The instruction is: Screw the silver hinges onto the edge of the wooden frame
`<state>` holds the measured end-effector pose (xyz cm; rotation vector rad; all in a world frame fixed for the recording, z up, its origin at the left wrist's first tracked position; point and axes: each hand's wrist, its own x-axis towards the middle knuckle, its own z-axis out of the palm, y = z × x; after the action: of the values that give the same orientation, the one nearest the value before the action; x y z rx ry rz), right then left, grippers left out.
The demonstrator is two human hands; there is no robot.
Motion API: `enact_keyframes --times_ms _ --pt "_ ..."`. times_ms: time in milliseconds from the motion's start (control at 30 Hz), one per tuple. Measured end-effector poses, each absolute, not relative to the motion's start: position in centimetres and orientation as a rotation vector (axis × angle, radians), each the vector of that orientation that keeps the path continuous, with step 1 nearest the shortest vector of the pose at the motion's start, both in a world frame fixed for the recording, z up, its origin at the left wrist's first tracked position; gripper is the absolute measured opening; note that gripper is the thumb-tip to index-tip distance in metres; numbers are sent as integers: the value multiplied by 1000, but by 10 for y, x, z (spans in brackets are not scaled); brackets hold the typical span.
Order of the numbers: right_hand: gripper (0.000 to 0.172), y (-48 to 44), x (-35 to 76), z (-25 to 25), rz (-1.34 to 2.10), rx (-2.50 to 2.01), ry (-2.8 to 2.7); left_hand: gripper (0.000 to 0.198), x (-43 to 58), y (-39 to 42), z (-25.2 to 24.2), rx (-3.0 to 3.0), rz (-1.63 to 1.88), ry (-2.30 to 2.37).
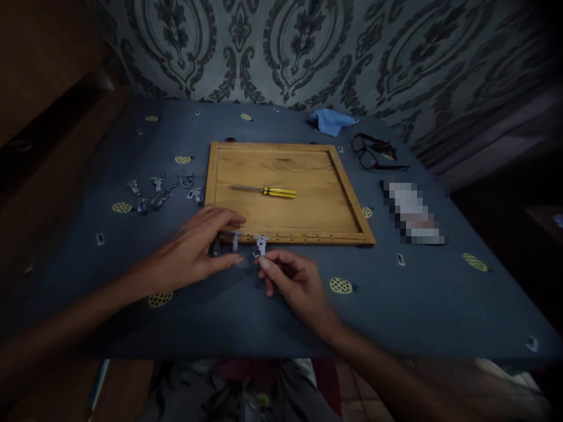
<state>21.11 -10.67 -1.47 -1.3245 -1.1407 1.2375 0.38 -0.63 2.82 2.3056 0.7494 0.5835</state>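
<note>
My right hand (295,280) is pinching one metal clip (261,244) between thumb and fingers at the near edge of one framed wooden panel (319,202), while my left hand (193,245), just beside it, is holding its thumb and fingers apart around what look like two more clips (235,241), whether touching them I cannot tell. One yellow-handled screwdriver (280,192) is lying on the panel beyond both hands, and several loose metal pieces (153,201), too jumbled for me to count, are lying beyond my left hand.
</note>
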Motion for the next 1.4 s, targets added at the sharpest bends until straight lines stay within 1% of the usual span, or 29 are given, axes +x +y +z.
enact_keyframes --times_ms 133,200,300,533,833,1167,1400 --pt "35 -101 210 -14 1294 -1321 -1168 54 7 -4 16 2397 489 745" --pt "34 -98 209 -14 1312 -1315 -1178 60 8 -5 11 2465 474 756" --pt "33 -95 208 -15 1334 -1301 -1193 63 9 -5 4 2549 476 780" --pt "34 -88 210 -18 1394 -1275 -1214 60 11 -6 0 2561 477 775" --pt "30 -85 211 -15 1462 -1272 -1200 59 15 -5 -2 2509 516 783" --pt "40 -82 214 -17 1549 -1292 -1144 51 19 -8 2 2513 507 738" --pt "41 -82 214 -14 1568 -1321 -1100 45 23 -8 2 2452 490 825"
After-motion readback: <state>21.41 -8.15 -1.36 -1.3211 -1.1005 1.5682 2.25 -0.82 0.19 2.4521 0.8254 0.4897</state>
